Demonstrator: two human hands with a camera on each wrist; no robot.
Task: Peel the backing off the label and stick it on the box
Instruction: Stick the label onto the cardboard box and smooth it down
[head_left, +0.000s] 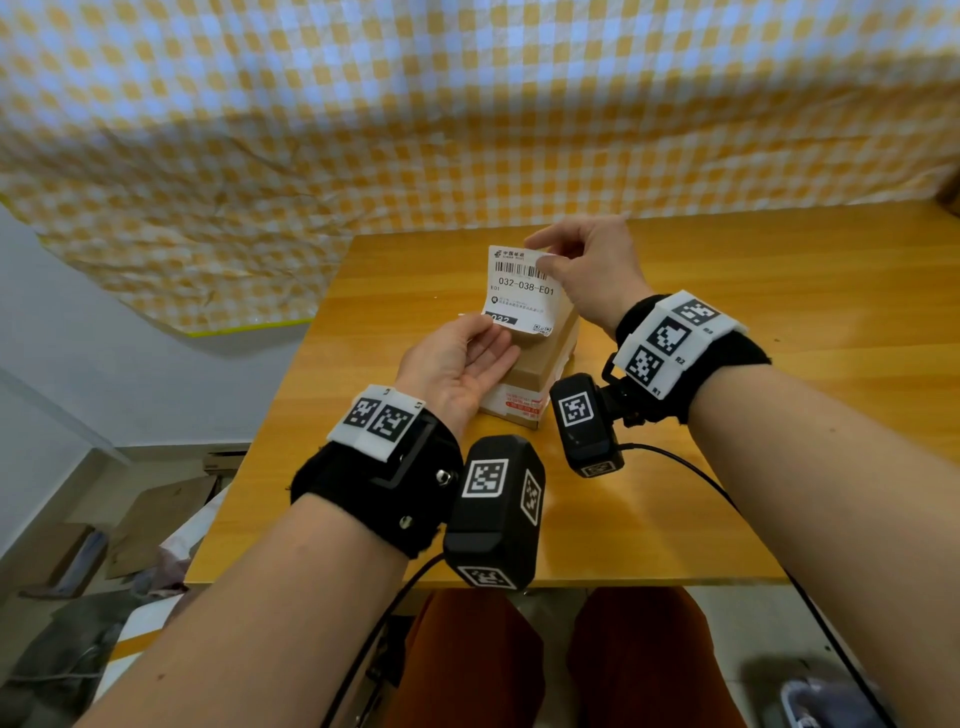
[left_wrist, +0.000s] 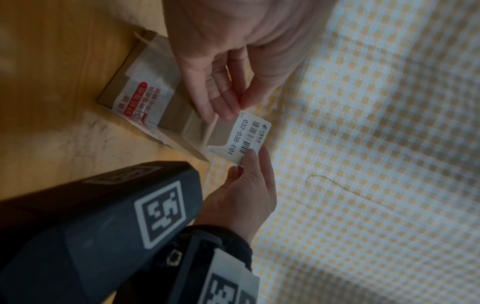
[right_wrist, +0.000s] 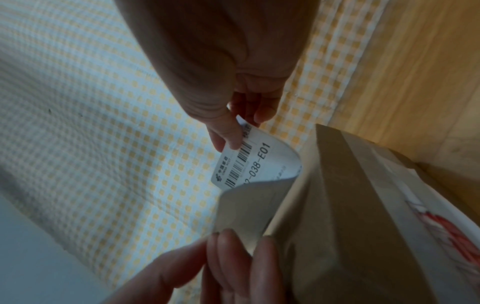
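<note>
A white shipping label (head_left: 522, 288) with a barcode and "032-038-E01" hangs in the air just above a taped brown cardboard box (head_left: 540, 358) on the wooden table. My right hand (head_left: 540, 257) pinches its top right corner. My left hand (head_left: 496, 335) holds the bottom left edge, thumb on top and fingers underneath. In the right wrist view the label (right_wrist: 249, 162) curves, and a grey sheet runs from it down to my left fingers (right_wrist: 233, 242). I cannot tell if that sheet is the backing or the label's underside. In the left wrist view the label (left_wrist: 249, 135) spans both hands over the box (left_wrist: 145, 92).
The table (head_left: 727, 312) carries only the box. A yellow and white checked cloth (head_left: 467, 130) hangs behind its far edge. Black cables (head_left: 675, 462) trail from the wrist cameras over the near edge. Cardboard and clutter (head_left: 104, 545) lie on the floor to the left.
</note>
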